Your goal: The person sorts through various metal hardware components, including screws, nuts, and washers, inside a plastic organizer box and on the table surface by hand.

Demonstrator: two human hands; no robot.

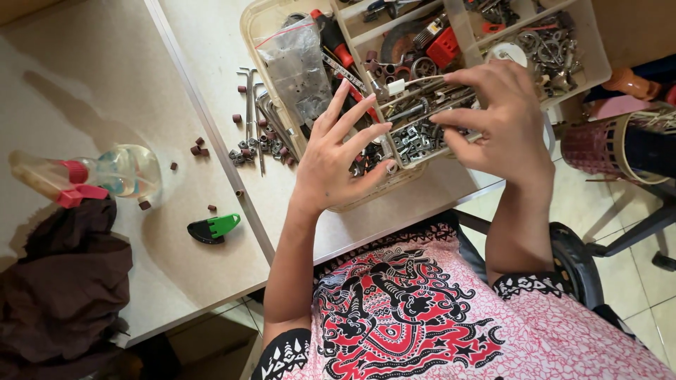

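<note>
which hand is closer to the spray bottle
Left. The left hand rests on the parts box, nearer the spray bottle at the table's left; the right hand is farther off.

Home workshop: hardware-filled organiser tray (598,67)

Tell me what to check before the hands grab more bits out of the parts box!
1. Parts box sits fully on the table: not ok, its right end hangs past the edge.
2. Left hand free: ok, fingers spread, nothing gripped.
3. Right hand free: cannot tell, its fingertips sit among long metal pieces.
4. Small metal brackets in reach: ok, between both hands.
5. Loose bits kept inside: not ok, hex keys and brown caps lie outside.
6. Spray bottle out of the way: ok, far left.
</note>
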